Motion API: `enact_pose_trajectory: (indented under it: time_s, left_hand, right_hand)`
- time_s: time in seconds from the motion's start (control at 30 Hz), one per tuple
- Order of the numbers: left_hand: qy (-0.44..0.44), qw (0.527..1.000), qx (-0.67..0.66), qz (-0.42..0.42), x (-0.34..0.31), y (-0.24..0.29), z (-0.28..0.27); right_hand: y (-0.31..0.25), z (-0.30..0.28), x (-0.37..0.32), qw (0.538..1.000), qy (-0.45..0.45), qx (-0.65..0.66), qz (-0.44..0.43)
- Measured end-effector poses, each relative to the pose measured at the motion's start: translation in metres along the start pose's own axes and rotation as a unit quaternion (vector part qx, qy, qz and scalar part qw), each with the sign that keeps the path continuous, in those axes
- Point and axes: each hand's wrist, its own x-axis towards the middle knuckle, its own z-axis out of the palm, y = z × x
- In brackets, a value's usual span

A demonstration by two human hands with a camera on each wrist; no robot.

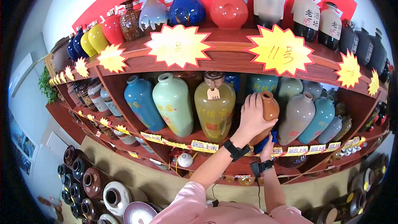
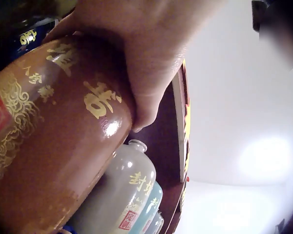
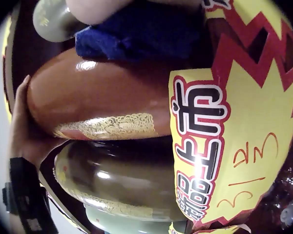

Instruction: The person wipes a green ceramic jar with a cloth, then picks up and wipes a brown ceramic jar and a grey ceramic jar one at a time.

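Observation:
A brown glazed ceramic bottle (image 1: 271, 107) with a narrow neck stands on the middle shelf, gold characters on its side in the left wrist view. Across its shoulder my left hand (image 1: 251, 115) grips it, thumb on the near right side and fingers toward the back. Lower down, my right hand (image 1: 267, 150) holds a dark blue cloth (image 3: 136, 36) against the bottle's right side. The lower front of the bottle is partly hidden by my left forearm in the head view.
An olive bottle (image 1: 214, 112) with a tag stands left of the brown one, a grey bottle (image 1: 297, 118) close on its right. A yellow price label (image 3: 244, 146) lines the shelf edge. More bottles stand above; large jars (image 1: 93, 182) sit on the floor.

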Motion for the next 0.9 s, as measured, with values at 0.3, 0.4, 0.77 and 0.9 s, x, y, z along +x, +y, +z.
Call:
enact_pose_trajectory:
  time_s: [0.3,0.4,0.77,0.9]
  left_hand:
    - [-0.078,0.991,-0.090,0.055,0.009,-0.029,-0.006]
    - [-0.087,0.991,-0.088,0.055,0.010,-0.029,-0.006]
    - [-0.034,0.992,-0.117,0.012,-0.003,-0.018,-0.008]
    - [-0.034,0.994,-0.102,0.027,-0.003,-0.023,-0.002]
  right_hand:
    - [-0.003,0.007,-0.006,1.000,-0.009,0.017,-0.001]
    - [-0.007,0.009,-0.009,1.000,-0.008,0.017,0.001]
    - [-0.005,0.010,-0.008,1.000,-0.011,0.012,-0.011]
    - [-0.004,0.008,-0.008,0.999,-0.027,0.014,-0.017]
